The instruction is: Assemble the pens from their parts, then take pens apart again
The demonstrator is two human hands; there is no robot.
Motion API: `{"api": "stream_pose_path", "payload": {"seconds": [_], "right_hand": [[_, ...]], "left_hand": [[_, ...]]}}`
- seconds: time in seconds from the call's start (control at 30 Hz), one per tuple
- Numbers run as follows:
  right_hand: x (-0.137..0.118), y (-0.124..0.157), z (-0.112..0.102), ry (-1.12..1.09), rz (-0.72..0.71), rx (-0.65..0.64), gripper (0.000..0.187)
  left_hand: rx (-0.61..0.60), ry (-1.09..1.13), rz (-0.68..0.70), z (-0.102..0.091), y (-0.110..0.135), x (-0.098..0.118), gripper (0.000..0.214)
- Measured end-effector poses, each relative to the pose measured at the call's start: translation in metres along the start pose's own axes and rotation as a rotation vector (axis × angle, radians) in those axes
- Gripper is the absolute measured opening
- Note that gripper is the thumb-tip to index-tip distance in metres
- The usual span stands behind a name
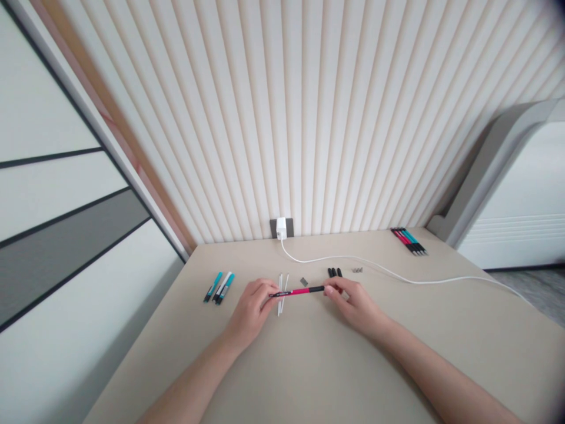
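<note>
Pen point(301, 291), slim cyl., pink w/ blk ends, over smooth beige tabletop point(300, 365): L hand point(252, 311) pinching one end, R hand point(356, 304) other. Wht refills point(279, 308), thin, straight, beneath; 3 blk round-tipped pcs point(334, 272) nearby.

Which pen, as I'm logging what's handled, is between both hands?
The pink and black pen, its ends in the left hand and right hand; the row of pens and the teal and white barrels lie on the table.

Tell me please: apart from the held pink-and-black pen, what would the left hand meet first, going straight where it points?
The left hand would likely meet the thin, straight white sticks just ahead; depth is unclear, so it may pass above them.
</note>
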State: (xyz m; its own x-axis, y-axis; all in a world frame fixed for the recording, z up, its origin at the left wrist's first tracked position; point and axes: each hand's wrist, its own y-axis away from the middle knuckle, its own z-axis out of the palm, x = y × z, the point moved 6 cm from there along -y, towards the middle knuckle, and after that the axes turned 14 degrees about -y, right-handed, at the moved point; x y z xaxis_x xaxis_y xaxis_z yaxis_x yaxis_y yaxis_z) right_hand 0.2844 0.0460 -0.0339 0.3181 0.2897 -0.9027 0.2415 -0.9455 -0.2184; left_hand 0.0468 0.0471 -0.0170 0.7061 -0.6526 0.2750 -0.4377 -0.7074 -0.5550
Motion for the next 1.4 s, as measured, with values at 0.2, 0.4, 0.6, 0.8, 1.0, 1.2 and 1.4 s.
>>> {"api": "stream_pose_path", "payload": {"seconds": [0.2,0.4,0.6,0.8,1.0,1.2,1.4], "right_hand": [[-0.007,-0.001,-0.003,0.039,-0.144,-0.025,0.023],[-0.016,0.004,0.0,0.118,-0.221,-0.076,0.038],[-0.006,0.004,0.006,0.092,-0.072,-0.122,0.045],[-0.011,0.002,-0.003,0.109,-0.204,-0.036,0.023],[-0.013,0.004,-0.001,0.137,-0.232,-0.125,0.033],[-0.012,0.006,0.006,0.072,-0.096,-0.229,0.043],[-0.02,0.003,0.0,0.131,-0.29,-0.122,0.027]], "left_hand": [[0.001,-0.006,-0.015,0.001,0.001,-0.003,0.001],[0.023,-0.038,0.021,-0.001,0.002,0.002,0.002],[0.016,-0.069,0.062,-0.001,0.001,0.006,0.002],[0.026,-0.062,0.03,-0.002,0.0,0.003,0.002],[0.01,-0.068,0.013,-0.002,0.0,0.004,0.004],[-0.004,-0.061,0.021,-0.001,0.0,0.003,0.004],[0.0,-0.047,0.001,0.0,0.0,0.001,0.003]]}}
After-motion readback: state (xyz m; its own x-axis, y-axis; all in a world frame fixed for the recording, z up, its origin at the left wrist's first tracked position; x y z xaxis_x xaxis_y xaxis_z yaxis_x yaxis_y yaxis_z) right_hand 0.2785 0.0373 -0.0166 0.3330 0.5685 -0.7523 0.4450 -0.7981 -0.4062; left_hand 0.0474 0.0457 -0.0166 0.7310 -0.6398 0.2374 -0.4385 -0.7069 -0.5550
